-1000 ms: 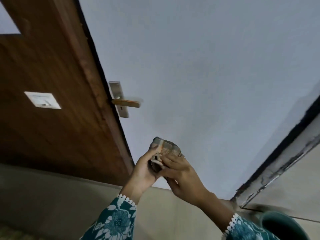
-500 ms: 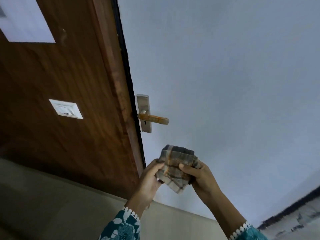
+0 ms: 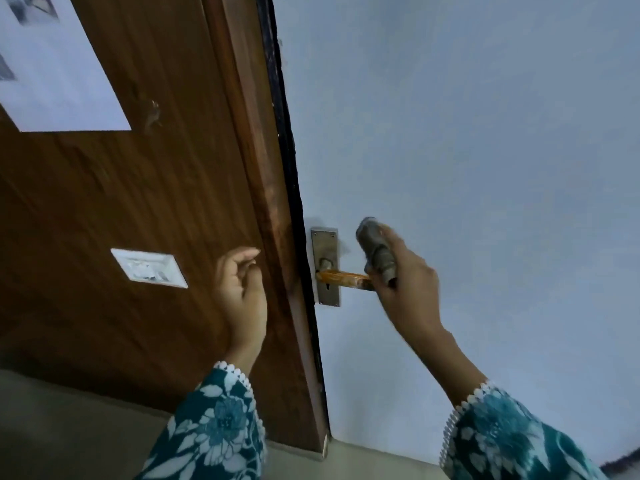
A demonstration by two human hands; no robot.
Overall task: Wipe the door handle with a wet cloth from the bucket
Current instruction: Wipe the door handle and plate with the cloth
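Right hand point(image 3: 405, 282) at frame centre, grip pinching folded cloth point(image 3: 375, 252) against outer end of door handle point(image 3: 343, 278), probably to start wiping. Left hand point(image 3: 242, 292) empty, fingers loosely curled, beside wooden frame point(image 3: 263, 188). Bucket out of view.

The door handle point(image 3: 346, 279) is amber-orange, on a dull silver-grey backplate point(image 3: 325, 266). The bunched cloth point(image 3: 376, 252) at its 1 o'clock reads grey-brown (any pattern is blurred). Both sleeves point(image 3: 214, 431) are teal with a pale floral print and white scalloped trim. The wooden panel point(image 3: 145, 209) is dark reddish-brown, the switch plate point(image 3: 149, 269) white, the wall point(image 3: 485, 133) pale blue-grey.
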